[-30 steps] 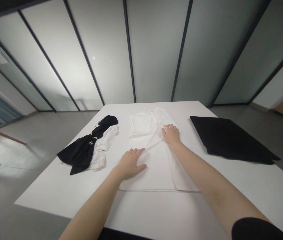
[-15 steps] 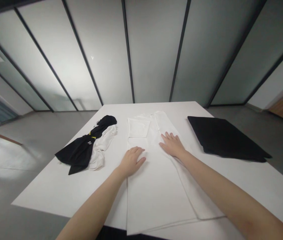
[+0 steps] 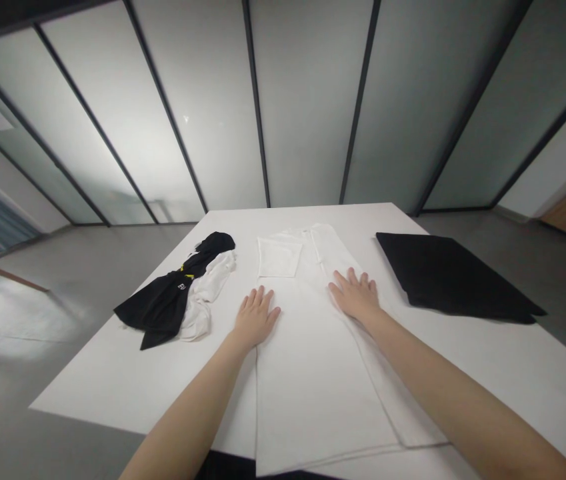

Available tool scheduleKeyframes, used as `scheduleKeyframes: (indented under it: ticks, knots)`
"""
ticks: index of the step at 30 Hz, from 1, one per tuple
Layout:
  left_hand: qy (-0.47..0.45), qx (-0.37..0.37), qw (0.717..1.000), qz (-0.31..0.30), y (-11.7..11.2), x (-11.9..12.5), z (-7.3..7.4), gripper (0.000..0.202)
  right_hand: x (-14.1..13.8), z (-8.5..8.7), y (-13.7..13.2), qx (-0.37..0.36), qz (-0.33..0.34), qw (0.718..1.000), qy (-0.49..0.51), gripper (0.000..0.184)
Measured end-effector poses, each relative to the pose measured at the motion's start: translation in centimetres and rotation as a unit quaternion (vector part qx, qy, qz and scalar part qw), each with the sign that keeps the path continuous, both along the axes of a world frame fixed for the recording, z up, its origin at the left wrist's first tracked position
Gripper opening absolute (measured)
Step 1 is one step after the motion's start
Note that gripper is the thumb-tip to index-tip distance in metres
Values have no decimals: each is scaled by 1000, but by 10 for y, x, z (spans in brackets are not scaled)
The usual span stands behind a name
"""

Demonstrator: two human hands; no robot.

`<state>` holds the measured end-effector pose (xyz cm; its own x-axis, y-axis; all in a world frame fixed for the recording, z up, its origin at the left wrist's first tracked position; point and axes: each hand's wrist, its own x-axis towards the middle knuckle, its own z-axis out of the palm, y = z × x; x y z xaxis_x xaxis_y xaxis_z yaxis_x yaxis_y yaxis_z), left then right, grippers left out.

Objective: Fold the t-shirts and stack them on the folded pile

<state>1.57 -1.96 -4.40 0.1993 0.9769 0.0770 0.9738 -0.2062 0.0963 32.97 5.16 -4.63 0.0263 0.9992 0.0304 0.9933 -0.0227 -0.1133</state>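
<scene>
A white garment (image 3: 307,373) lies flat along the middle of the white table (image 3: 113,380), its near end hanging over the front edge. My left hand (image 3: 254,317) rests palm down on the garment's left edge, fingers stretched out. Palm down too, my right hand (image 3: 357,295) presses on the garment's right side with its fingers spread. Neither hand holds anything. A folded white patch (image 3: 279,257) of the garment lies beyond my left hand.
A crumpled heap of black and white clothes (image 3: 177,293) sits at the left of the table. A flat folded black cloth (image 3: 447,277) lies at the right. Frosted glass panels with dark frames stand behind the table; grey floor surrounds it.
The white garment has slid toward me, past the table's front edge. Both hands came nearer along it and now lie flat with straight fingers.
</scene>
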Motion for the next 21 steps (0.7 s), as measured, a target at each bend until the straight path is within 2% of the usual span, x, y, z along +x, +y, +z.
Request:
scheduleKeyframes:
  ticks: [7, 13, 18, 21]
  knots:
    - [8, -22, 999, 22, 0, 1, 4, 71, 26, -2, 10, -1, -24, 1000, 8, 70]
    - [9, -6, 1000, 25, -1, 1, 2, 70, 28, -4, 9, 25, -23, 999, 8, 71]
    - [7, -9, 1000, 24, 0, 0, 2, 68, 21, 2, 5, 53, 22, 998, 1, 68]
    - [5, -14, 1000, 23, 0, 0, 4, 68, 17, 5, 3, 36, 61, 997, 3, 64]
